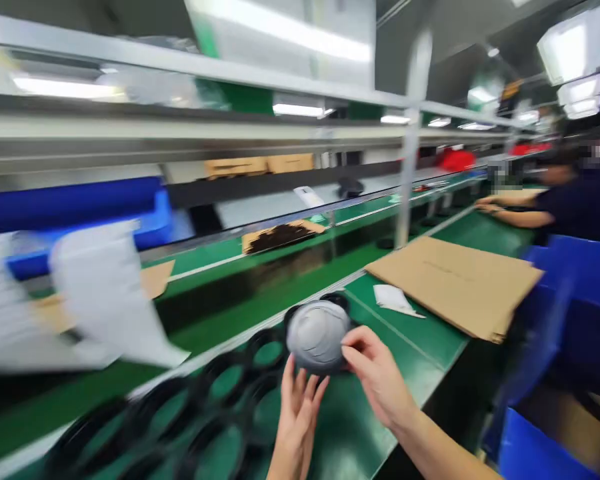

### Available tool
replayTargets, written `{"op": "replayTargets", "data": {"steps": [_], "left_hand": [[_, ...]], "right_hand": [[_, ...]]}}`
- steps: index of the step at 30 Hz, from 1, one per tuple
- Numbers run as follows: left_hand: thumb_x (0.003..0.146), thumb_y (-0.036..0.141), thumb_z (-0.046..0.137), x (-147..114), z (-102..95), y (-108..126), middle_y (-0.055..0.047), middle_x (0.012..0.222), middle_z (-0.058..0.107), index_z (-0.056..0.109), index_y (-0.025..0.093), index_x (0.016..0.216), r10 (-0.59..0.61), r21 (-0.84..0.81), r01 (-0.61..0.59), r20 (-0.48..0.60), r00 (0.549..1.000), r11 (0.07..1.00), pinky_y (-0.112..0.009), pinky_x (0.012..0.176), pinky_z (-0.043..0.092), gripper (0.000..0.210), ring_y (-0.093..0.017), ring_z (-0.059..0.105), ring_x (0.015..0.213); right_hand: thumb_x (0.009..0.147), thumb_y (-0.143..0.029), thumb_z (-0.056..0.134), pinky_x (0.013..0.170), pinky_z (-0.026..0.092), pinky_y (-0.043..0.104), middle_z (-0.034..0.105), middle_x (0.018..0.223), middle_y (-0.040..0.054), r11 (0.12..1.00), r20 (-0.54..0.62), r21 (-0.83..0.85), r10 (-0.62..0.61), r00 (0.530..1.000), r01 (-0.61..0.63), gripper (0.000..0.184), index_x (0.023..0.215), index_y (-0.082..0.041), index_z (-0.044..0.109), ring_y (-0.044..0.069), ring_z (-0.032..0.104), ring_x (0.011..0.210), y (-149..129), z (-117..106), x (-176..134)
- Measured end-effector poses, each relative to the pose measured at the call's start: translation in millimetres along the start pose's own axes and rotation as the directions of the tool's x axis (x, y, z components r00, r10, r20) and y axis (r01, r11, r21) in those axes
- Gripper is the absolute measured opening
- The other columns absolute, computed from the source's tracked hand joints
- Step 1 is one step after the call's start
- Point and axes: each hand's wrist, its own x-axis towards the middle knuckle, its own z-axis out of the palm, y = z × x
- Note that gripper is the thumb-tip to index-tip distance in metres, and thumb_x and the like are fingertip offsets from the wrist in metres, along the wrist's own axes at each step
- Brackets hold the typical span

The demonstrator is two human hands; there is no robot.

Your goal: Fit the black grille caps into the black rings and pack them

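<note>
A grey, round, dome-shaped piece (316,335) is held up over the green bench, its surface smeared by motion. The fingers of my left hand (299,420) support it from below, pointing upward against its lower edge. With thumb and forefinger together, my right hand (375,373) pinches its right rim. Several black rings (225,383) lie in rows on the bench to the left of and behind the piece, and some are partly covered by it.
Flat cardboard (455,283) lies on the bench to the right, beside a small white packet (395,299). Blue bins (587,300) stand at the right edge. A metal post (409,153) rises from the bench. Farther along, a co-worker (565,193) works. White sheets (105,293) hang at left.
</note>
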Motion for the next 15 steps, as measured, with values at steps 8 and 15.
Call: {"op": "replayTargets", "data": {"steps": [8, 15], "left_hand": [[0.084, 0.087, 0.052, -6.2, -46.9, 49.3, -0.013, 0.153, 0.039, 0.011, 0.033, 0.159, -0.065, -0.689, 0.108, 0.088, 0.994, 0.717, -0.063, 0.113, 0.029, 0.101, -0.041, 0.037, 0.138], [0.095, 0.076, 0.048, -10.3, -74.6, 50.0, -0.019, 0.145, 0.048, 0.023, 0.02, 0.158, -0.049, -0.778, 0.122, 0.117, 0.992, 0.616, -0.055, 0.119, 0.022, 0.088, -0.035, 0.038, 0.14]], "right_hand": [[0.091, -0.05, 0.079, 0.082, 0.055, 0.037, 0.063, 0.104, 0.0078, 0.911, 0.333, -0.122, 0.411, 0.849, -0.393, 0.034, 0.112, -0.026, 0.068, 0.025, 0.062, 0.094, 58.2, 36.7, -80.4], [0.098, -0.058, 0.063, 0.064, 0.055, 0.033, 0.064, 0.084, 0.005, 0.84, 0.507, -0.494, 0.489, 0.71, -0.227, 0.043, 0.127, -0.027, 0.066, 0.022, 0.063, 0.067, 47.8, 35.6, -64.8]]}}
